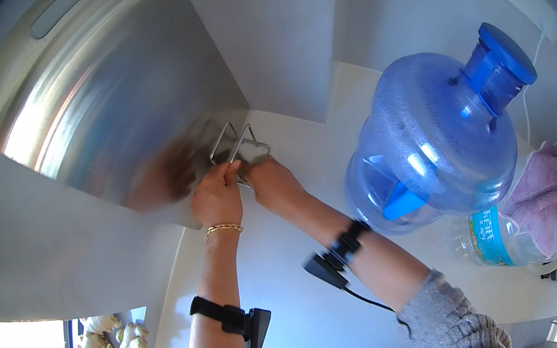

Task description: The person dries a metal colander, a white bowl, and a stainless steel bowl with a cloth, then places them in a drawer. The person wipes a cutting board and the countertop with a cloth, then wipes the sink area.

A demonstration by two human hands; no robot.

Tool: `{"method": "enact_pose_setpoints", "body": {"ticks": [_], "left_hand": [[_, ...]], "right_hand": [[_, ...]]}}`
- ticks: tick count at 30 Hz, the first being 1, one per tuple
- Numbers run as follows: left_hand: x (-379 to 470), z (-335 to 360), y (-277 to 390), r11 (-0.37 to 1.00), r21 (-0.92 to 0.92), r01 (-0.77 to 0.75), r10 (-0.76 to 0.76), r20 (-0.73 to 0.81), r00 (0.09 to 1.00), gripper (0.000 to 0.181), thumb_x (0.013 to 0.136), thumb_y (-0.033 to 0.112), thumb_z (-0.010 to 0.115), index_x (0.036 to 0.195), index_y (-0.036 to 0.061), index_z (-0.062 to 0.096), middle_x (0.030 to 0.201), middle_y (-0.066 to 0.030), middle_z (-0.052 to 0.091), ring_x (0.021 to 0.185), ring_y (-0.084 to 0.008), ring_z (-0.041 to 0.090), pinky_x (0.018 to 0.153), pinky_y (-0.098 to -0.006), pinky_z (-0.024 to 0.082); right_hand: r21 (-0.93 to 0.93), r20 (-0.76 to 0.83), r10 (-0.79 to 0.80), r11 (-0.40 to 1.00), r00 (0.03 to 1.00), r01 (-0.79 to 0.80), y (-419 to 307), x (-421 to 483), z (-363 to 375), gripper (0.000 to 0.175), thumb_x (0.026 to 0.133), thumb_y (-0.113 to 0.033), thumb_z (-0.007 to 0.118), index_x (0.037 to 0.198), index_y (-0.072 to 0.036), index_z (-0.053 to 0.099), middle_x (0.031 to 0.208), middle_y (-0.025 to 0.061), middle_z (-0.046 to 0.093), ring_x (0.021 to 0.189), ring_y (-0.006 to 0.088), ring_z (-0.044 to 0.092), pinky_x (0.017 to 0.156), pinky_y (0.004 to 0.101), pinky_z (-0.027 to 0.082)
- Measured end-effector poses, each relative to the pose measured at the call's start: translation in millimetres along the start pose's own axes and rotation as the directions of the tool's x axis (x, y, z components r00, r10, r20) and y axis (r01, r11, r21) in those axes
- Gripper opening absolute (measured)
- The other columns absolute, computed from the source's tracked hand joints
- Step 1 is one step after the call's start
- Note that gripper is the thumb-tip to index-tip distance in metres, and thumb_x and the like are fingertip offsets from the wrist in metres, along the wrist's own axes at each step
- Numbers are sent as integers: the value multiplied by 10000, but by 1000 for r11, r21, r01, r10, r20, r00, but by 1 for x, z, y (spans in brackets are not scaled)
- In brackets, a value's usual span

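A small bent-wire metal stand (239,144) is held up by both hands beside a shiny stainless-steel panel (147,85). My left hand (216,195) pinches its wire between thumb and fingers and wears a gold chain bracelet (223,228). On the stand's right side, my right hand (274,183) closes around the lower wire; its fingertips are partly hidden. Something dark shows between the hands, too unclear to name. The steel carries a blurred reflection of the hands and the stand.
To the right stands a large blue water jug (418,150) with a capped neck. Behind it, a pink cloth (551,200) drapes over a clear plastic container (488,238). Pieces of ginger (110,343) lie at lower left. Cables hang from wrist-strapped devices (257,327).
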State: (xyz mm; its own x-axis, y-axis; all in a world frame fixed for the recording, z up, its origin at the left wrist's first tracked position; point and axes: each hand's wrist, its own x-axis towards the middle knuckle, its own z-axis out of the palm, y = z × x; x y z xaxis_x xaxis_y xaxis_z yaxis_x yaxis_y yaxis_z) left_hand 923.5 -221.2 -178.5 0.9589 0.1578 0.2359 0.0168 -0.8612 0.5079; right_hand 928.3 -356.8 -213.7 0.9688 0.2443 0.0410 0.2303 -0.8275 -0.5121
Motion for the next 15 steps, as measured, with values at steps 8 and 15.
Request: {"method": "enact_pose_setpoints", "body": {"ticks": [8,15], "left_hand": [[-37,-22,-1,959,-248,-137,109,-123,986,178,931,244,691,1084,184,759,764,-141,617,672,-336,603,591,-422,455],[-196,-184,11,890,-401,218,-136,223,965,226,971,100,649,1176,71,740,637,-56,430,566,-96,423,530,-270,349]], "right_hand": [[-285,1,-336,903,942,323,-19,-165,1,452,911,-166,600,1348,-50,596,1520,131,448,1241,364,466,1062,484,403],[-361,-92,-270,906,958,221,-92,-96,76,468,952,-222,546,1374,-20,564,1560,182,389,1377,394,397,1145,449,331]]}}
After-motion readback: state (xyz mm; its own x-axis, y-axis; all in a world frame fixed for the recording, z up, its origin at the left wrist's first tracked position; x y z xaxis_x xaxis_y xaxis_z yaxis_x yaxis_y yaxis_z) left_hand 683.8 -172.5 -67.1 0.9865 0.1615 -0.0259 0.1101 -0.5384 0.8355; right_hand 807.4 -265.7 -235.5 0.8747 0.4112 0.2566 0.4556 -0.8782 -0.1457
